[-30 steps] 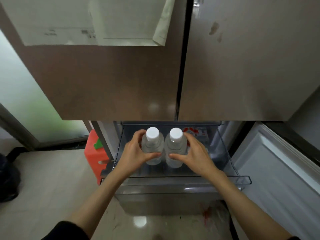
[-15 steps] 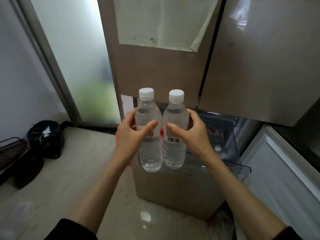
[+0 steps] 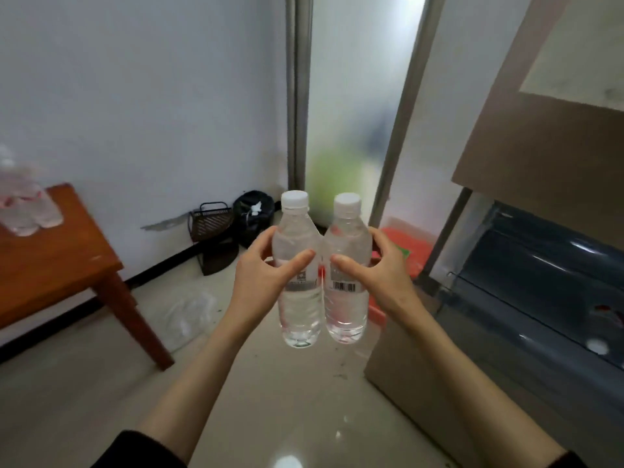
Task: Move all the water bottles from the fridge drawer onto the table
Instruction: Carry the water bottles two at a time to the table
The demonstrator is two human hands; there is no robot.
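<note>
The open fridge drawer (image 3: 526, 285) stands at the right and the wooden table (image 3: 50, 265) at the left, where blurred clear bottles (image 3: 23, 204) already stand at its far edge. Between them, held upright in the air over the floor and touching side by side, are two capped water bottles. The left hand (image 3: 266, 278) has its grip clamped on the left bottle (image 3: 299, 271), the right hand (image 3: 385, 275) on the right bottle (image 3: 347, 268).
</note>
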